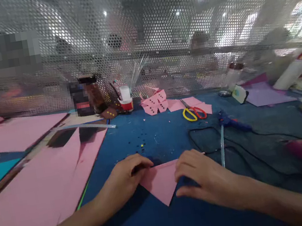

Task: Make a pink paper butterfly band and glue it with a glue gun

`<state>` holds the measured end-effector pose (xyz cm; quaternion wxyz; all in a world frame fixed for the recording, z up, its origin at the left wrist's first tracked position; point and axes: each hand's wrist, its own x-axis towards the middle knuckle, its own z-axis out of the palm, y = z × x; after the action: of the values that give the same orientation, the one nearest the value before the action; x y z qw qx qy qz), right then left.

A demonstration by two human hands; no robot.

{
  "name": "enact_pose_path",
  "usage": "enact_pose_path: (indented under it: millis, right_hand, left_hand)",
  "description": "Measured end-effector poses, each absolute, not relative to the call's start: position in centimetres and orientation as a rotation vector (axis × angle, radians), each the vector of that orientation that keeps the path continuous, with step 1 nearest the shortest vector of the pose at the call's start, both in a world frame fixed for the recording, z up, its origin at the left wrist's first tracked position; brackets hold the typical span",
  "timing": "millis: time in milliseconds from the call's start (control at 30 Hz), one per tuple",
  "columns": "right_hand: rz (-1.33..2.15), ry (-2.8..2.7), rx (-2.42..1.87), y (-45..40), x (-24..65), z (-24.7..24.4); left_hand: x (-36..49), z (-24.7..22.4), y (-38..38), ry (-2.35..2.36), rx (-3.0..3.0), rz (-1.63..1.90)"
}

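Observation:
A folded piece of pink paper (pixel 162 182), shaped like a triangle pointing towards me, lies on the blue tabletop between my hands. My left hand (pixel 129 180) is closed at its upper left corner, thumb and fingers meeting around the edge. Over the upper right corner curl the fingers of my right hand (pixel 204 179), with the thumb apart and lower down. The right fingertips hide that corner. Beyond the hands, small dark bits and a tiny yellow piece (pixel 141 145) are scattered on the table.
Large pink sheets (pixel 36 190) and a ruler (pixel 89 126) lie at left. Scissors (pixel 193 111) rest on pink scraps beside folded pink pieces (pixel 154 102). A blue glue gun (pixel 233 122) with its cord is at right. A perforated metal screen (pixel 138 34) stands behind.

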<state>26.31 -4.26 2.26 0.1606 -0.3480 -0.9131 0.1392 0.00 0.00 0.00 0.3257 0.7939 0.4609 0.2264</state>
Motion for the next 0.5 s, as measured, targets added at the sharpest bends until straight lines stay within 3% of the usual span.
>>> enact_pose_path:
  millis: [500]
  right_hand:
    - [-0.097, -2.757, -0.722, -5.4, 25.1, 0.8]
  left_hand:
    - [0.2, 1.1, -0.6, 1.218, 1.949, 0.551]
